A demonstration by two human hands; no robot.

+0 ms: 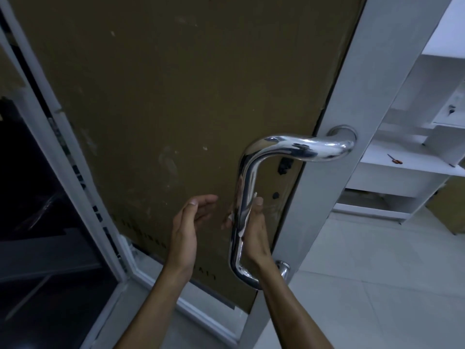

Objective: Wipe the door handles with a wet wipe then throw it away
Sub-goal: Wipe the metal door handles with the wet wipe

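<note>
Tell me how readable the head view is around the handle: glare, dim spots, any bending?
Head view: dim overall, darkest at the glass panel on the left; the chrome door handle carries bright mirror glare that partly hides the wet wipe under the right hand; the open left hand reads clearly; wide-angle bending curves the door frame; the white shelves look brightest.

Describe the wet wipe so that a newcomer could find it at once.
Start at the brown door and find its curved chrome handle. On the handle's upright bar, the right hand presses a thin white wet wipe, the only soft white thing against the shiny metal.
</note>
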